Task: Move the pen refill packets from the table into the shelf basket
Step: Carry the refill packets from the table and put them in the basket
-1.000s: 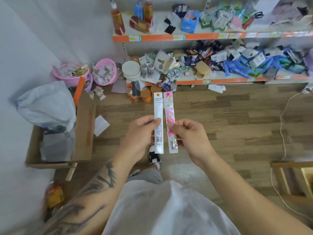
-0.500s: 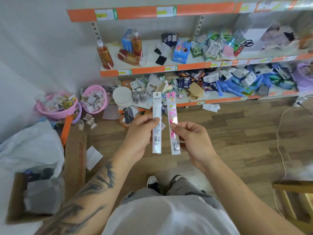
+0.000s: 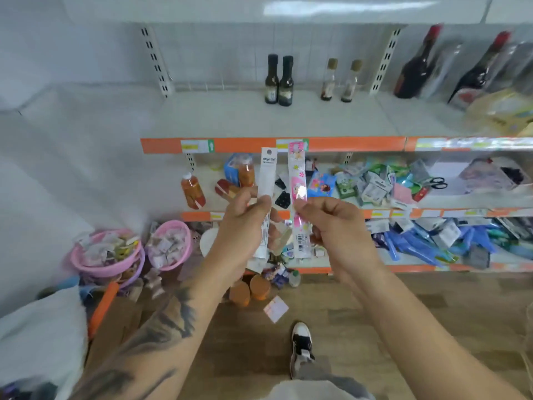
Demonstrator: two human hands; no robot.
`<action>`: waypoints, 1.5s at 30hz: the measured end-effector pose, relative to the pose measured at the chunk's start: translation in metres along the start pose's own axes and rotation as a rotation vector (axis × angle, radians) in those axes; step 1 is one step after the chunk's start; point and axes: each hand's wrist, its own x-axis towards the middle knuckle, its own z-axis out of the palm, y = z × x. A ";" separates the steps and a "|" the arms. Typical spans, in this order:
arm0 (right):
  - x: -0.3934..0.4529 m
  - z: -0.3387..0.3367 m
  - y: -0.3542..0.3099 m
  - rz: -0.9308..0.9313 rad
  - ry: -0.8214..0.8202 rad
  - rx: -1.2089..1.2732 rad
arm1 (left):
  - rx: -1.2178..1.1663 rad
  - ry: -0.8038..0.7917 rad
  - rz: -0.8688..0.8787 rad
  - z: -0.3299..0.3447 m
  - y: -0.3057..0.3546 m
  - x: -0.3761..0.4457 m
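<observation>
While hands (image 3: 291, 223) pinch packets (image 3: 297, 180) upright, cluttered shelf (image 3: 271, 145) behind.

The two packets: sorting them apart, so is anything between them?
Head view: nothing; a narrow gap separates the white packet from the pink packet, shelf clutter behind.

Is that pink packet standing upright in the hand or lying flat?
Upright. The pink packet stands nearly vertical, pinched near its middle by the right hand, its barcode end pointing down.
</observation>
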 end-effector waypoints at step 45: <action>0.362 0.058 -0.355 -0.304 -0.021 -0.854 | -0.105 0.025 0.450 0.019 0.290 0.254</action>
